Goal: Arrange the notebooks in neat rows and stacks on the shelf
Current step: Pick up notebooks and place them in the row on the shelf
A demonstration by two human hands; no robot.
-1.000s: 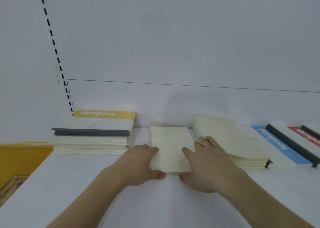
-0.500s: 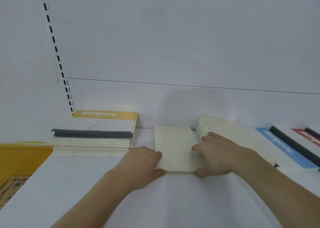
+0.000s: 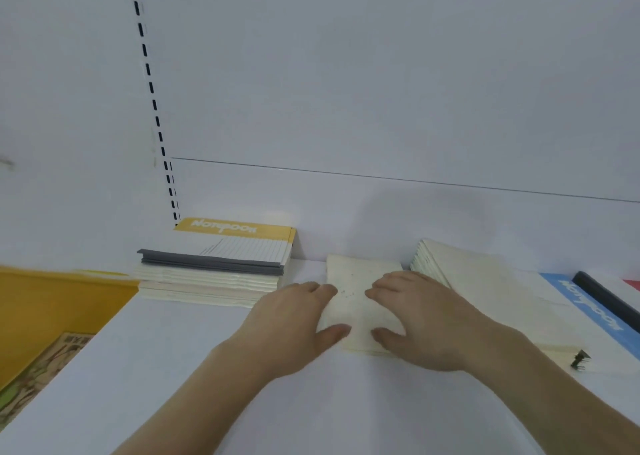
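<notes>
Right hand [image 3: 420, 319] moved off right stack [image 3: 485, 292], back onto cream notebook [image 3: 353, 281]; both hands now flank it.

Both hands rest on one notebook [image 3: 360, 281] lying flat on the shelf [image 3: 173, 368], the left hand [image 3: 291, 326] at its left edge, the right hand [image 3: 422, 319] at its right. A notebook stack [image 3: 214, 267] sits left of the left hand, near the back panel [image 3: 346, 108]. Another stack [image 3: 485, 288] lies just right of the right hand, with more notebooks [image 3: 588, 309] beyond it.
</notes>
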